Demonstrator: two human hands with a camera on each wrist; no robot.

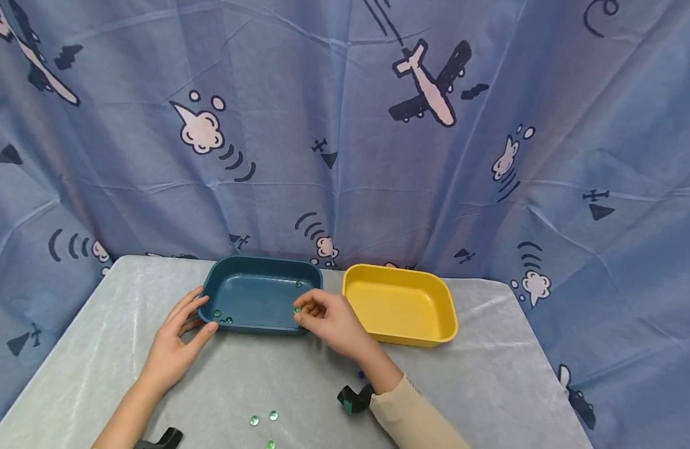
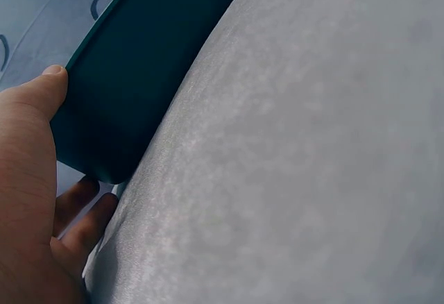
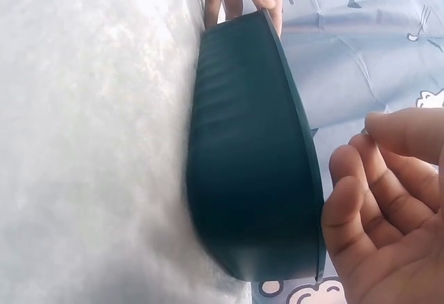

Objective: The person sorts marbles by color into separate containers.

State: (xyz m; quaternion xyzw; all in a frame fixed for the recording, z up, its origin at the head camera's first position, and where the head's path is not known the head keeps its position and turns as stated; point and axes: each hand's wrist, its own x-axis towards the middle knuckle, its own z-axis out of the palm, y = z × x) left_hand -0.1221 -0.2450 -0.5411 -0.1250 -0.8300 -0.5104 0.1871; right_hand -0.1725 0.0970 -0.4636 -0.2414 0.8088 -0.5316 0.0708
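A dark teal tray [image 1: 261, 328] stands at the back left of the table, with several green glass beads [image 1: 218, 313] on its floor. My left hand [image 1: 173, 352] grips the tray's left front corner, thumb at the rim and fingers along the outer side. Over the right front of the tray, my right hand [image 1: 330, 321] pinches a small green glass bead [image 1: 297, 310] between thumb and fingertips. The right wrist view shows the right hand's lower fingers [image 3: 343, 203] right at the tray rim; the bead is mostly hidden there.
A yellow tray [image 1: 401, 304] sits just right of the teal one. Green glass beads [image 1: 254, 420] lie on the pale cloth at the front, and a dark blue bead [image 1: 361, 374] near my right wrist. Black devices [image 1: 355, 399] show beside both wrists. A printed curtain [image 1: 345, 156] hangs behind.
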